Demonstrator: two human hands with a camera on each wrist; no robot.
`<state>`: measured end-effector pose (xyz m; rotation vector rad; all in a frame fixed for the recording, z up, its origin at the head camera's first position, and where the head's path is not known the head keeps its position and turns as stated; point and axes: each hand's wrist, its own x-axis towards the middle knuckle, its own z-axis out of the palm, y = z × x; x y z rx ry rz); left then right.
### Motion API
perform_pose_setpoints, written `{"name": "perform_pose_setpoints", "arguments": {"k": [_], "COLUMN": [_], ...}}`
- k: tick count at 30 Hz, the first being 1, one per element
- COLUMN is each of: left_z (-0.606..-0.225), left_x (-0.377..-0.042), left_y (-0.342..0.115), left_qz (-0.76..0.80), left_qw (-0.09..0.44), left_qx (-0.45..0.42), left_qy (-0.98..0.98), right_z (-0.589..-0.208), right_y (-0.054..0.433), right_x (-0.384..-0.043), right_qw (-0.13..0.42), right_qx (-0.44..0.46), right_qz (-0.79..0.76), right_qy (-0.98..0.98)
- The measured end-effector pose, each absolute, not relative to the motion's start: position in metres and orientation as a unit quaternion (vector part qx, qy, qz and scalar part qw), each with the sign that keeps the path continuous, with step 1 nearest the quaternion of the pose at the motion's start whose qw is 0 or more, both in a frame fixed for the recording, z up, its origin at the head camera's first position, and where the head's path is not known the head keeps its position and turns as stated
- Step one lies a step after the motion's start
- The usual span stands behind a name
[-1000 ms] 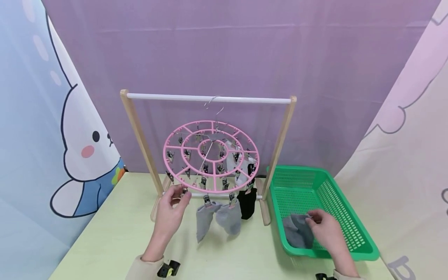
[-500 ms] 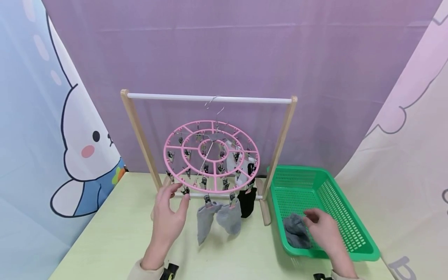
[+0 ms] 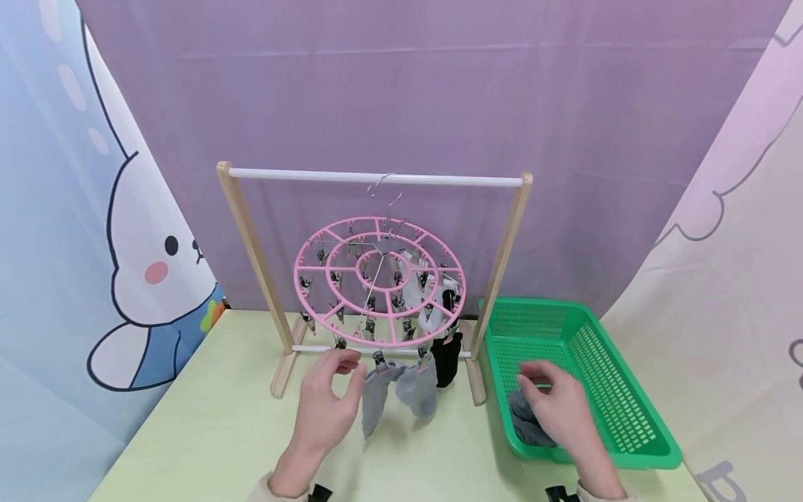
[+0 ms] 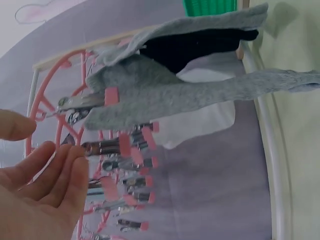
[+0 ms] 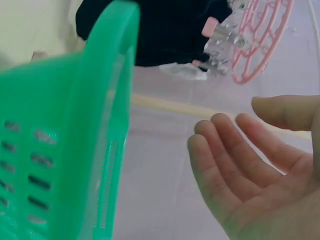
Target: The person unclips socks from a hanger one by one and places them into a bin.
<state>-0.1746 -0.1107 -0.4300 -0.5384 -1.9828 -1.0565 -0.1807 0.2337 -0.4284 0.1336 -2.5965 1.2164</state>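
Observation:
My left hand [image 3: 329, 400] is at the front of the round pink clip hanger [image 3: 301, 293], fingers loosely bent and nothing held, close to a metal clip [image 4: 107, 147]. Beside it a pair of light grey socks [image 3: 417, 388] hangs from clips at the rim. Over the near left part of the green basket [image 3: 646, 446] my right hand [image 3: 558, 404] hovers, thumb apart from the fingers and nothing between them. Partly hidden under that hand, a dark grey sock bundle [image 3: 525, 422] lies in the basket. A black sock [image 3: 447, 359] and white socks [image 3: 414, 289] hang on the hanger's right side.
A wooden rack with a white top bar [image 3: 376, 177] carries the hanger by its metal hook. Its wooden feet [image 3: 285, 373] stand on the pale table [image 3: 207, 418]. A purple curtain [image 3: 376, 84] closes off the back.
The right hand let the dark grey sock drop into the basket and moved left, up off it. My left hand released the clip at the rim and shifted right; the hanger sways slightly.

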Motion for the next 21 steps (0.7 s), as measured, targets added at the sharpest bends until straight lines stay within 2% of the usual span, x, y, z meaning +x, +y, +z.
{"name": "perform_pose_setpoints", "arguments": {"k": [6, 13, 21], "left_z": [-0.437, -0.438, -0.437], "left_x": [-0.182, -0.187, -0.197], "left_y": [-0.109, -0.101, -0.098], "left_qz": [-0.437, -0.463, -0.521], "left_qw": [0.326, 0.237, 0.177], "left_qx": [-0.231, -0.208, -0.188], "left_qy": [-0.806, -0.828, -0.814], "right_z": [-0.428, -0.431, -0.435], "right_y": [0.21, 0.193, 0.172], "right_x": [-0.169, -0.165, -0.165], "right_qw": [0.191, 0.24, 0.243], "right_qx": [0.074, 0.134, 0.221], "right_qz": [0.453, 0.492, 0.533], "right_qy": [-0.868, -0.826, -0.779]}}
